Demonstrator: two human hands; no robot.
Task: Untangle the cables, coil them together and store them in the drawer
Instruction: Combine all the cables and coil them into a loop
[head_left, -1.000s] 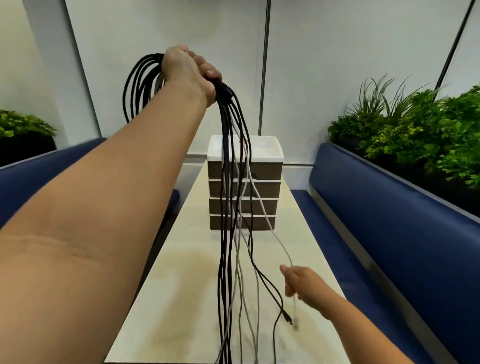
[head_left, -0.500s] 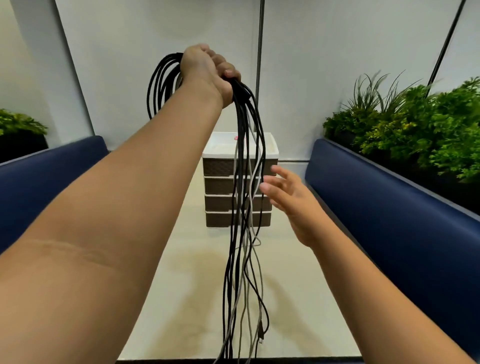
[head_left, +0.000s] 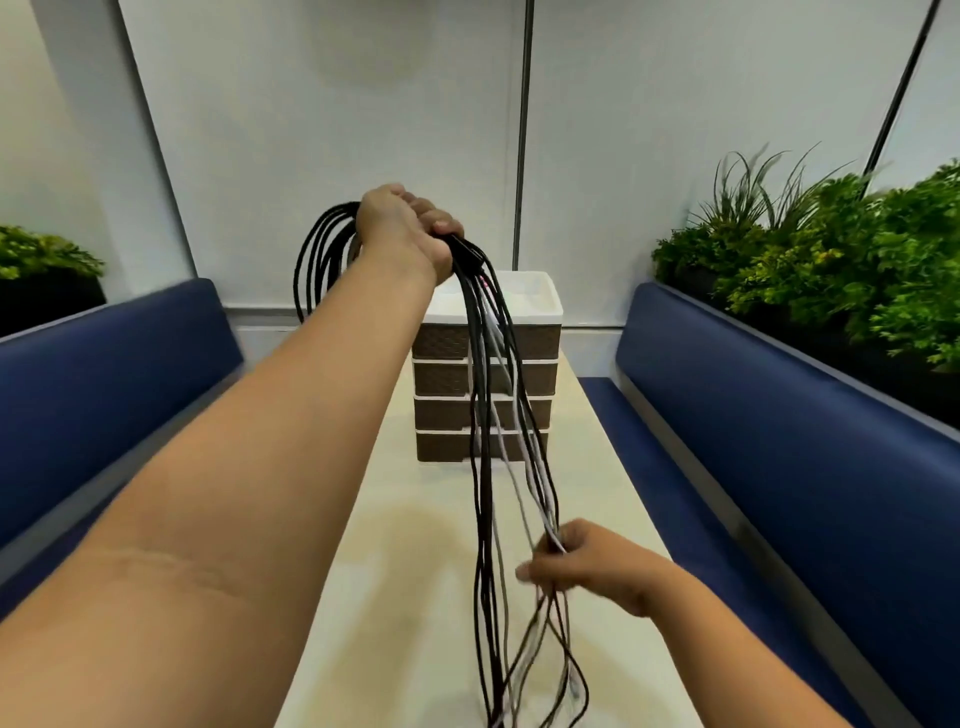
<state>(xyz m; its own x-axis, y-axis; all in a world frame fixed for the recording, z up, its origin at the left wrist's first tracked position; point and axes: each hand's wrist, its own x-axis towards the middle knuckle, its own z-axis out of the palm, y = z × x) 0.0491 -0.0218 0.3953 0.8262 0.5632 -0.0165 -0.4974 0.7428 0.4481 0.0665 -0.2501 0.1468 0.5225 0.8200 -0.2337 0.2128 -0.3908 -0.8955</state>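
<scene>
My left hand (head_left: 405, 228) is raised at arm's length and grips a bundle of black, grey and white cables (head_left: 485, 415). Loops of the bundle stick out to the left of the fist, and the long strands hang down to the table. Lower down, my right hand (head_left: 576, 564) has its fingers curled round some of the hanging white and black strands. Behind the cables stands a drawer unit (head_left: 447, 374) with a white top and several brown drawers, all closed.
A long pale table (head_left: 405, 597) runs away from me between two blue benches (head_left: 779, 441). Green plants (head_left: 831, 260) line the ledge behind the right bench, and more sit at the far left. A white wall stands behind the drawer unit.
My right hand has dropped from beside the upper strands to low on the bundle and closed on some strands. My left hand has come lower in view with the bundle.
</scene>
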